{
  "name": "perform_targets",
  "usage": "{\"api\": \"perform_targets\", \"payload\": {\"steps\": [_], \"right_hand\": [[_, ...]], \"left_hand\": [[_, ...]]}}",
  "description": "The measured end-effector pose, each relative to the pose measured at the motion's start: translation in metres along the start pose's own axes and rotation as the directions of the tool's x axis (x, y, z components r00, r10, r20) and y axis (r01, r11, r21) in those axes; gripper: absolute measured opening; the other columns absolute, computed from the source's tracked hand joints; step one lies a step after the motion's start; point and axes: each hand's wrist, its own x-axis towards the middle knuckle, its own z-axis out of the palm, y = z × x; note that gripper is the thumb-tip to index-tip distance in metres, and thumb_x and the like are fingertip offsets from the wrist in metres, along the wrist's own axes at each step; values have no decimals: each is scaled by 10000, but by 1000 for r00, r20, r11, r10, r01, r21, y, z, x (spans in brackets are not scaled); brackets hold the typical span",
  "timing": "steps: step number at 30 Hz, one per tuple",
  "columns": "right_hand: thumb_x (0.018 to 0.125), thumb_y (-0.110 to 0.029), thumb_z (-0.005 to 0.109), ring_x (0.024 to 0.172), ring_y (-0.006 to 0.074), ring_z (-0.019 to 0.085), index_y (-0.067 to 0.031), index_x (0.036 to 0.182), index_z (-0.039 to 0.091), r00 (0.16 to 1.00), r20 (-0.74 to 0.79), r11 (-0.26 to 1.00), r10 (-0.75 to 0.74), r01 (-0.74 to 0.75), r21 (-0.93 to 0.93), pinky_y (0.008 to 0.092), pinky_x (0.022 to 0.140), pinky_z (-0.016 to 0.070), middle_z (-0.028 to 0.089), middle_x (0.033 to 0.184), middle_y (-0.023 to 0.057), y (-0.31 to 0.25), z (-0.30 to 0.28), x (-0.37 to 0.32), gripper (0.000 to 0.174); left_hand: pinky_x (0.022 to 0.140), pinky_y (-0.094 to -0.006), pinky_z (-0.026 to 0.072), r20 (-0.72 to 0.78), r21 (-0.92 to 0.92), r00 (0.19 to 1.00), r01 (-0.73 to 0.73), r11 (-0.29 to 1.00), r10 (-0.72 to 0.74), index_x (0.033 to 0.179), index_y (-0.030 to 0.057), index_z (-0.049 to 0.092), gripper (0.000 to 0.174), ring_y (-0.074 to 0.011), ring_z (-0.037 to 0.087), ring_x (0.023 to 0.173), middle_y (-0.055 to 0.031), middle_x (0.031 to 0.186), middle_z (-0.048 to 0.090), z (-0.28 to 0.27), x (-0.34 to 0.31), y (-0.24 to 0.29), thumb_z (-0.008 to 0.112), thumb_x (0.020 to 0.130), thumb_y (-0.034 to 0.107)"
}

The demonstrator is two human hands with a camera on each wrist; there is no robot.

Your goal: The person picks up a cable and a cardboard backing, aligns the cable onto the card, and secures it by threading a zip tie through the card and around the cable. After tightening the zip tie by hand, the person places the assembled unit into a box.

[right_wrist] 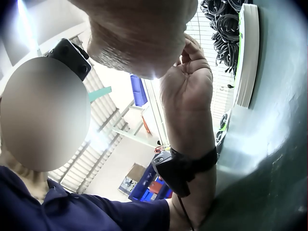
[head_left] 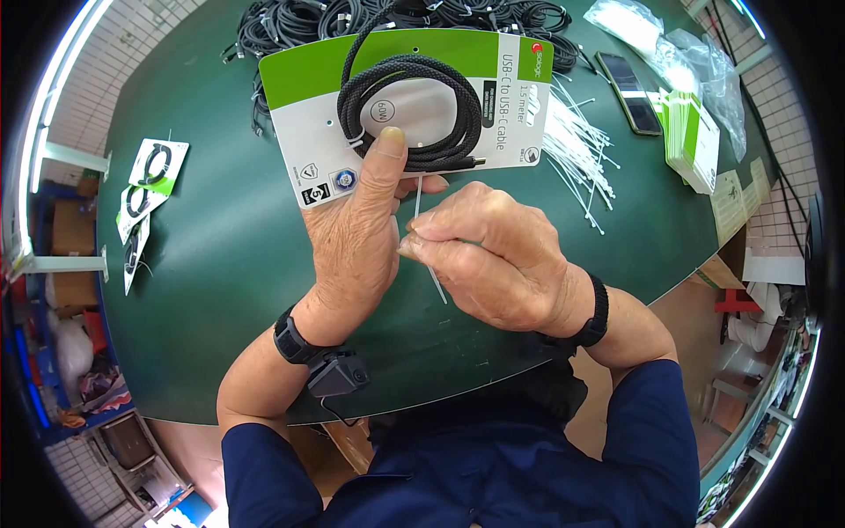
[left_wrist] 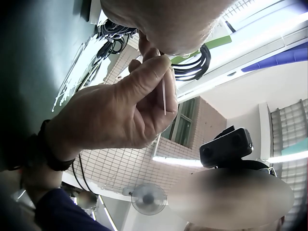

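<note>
A printed white and green USB-C cable card (head_left: 304, 114) is held up over the table by my left hand (head_left: 356, 242), thumb pressing on its front. On the card lies a coiled black braided cable (head_left: 350, 101), its end pointing right near the lower edge. My right hand (head_left: 502, 260) pinches a thin white cable tie (head_left: 438, 286) between thumb and index finger, just below the card. The tie runs up to the card's lower edge, beside the left fingers. In the left wrist view, the tie's tail (left_wrist: 164, 98) hangs from the right fingertips.
Bundles of black cables (head_left: 290, 22) lie along the far side. Loose white cable ties (head_left: 576, 150) are right of the card, then a phone (head_left: 629, 92), a stack of cards (head_left: 691, 141) and plastic bags (head_left: 709, 66). Several carded cables (head_left: 158, 172) rest at left on the green table (head_left: 220, 264).
</note>
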Motion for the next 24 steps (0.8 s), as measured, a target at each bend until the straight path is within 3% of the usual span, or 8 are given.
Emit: {"api": "perform_targets", "payload": {"steps": [16, 19, 24], "right_hand": [[715, 104, 850, 744, 232, 696, 0, 967, 714, 998, 1, 995, 61, -61, 73, 328, 636, 589, 679, 1000, 125, 3, 3, -1, 305], [719, 100, 851, 738, 233, 695, -5, 973, 701, 998, 24, 997, 65, -66, 48, 328, 632, 588, 693, 1003, 130, 4, 3, -1, 313], [741, 82, 855, 725, 224, 704, -10, 968, 687, 997, 31, 997, 76, -76, -2, 311, 622, 582, 724, 955, 140, 6, 2, 1, 298]], "left_hand": [[712, -328, 647, -1, 34, 999, 40, 999, -40, 1376, 19, 515, 390, -202, 700, 1002, -125, 1239, 643, -2, -1, 1, 672, 1029, 104], [827, -345, 622, 51, 122, 998, 28, 992, -34, 1395, 17, 510, 376, -202, 716, 1008, -115, 1222, 675, -6, -2, 0, 631, 1070, 162], [833, -333, 617, 14, 120, 1000, 20, 993, -21, 1403, 20, 508, 394, -192, 718, 1004, -112, 1217, 678, -5, -2, -3, 647, 1059, 151]]}}
